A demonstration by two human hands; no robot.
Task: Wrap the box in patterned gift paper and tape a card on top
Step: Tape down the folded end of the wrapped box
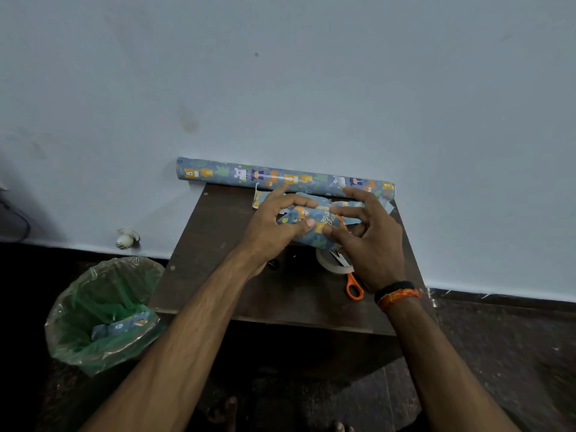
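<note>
I see a small dark brown wooden tabletop [218, 275] against a pale blue wall [280, 73]. Above it my left hand [274, 226] and right hand [371, 241] both grip the box wrapped in blue animal-print paper [311, 226] — fingers curled round it. A matching paper roll [280, 176] lies along the wall; a green-lined bin [103, 313] stands on the dark floor [514, 353].

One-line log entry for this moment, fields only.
stage: folding paper | left hand: grips wrapped box | right hand: pinches box paper | tape roll, scissors: on table | card: not seen

Both hands [271, 222] [371, 235] forward, fingers curled
</note>
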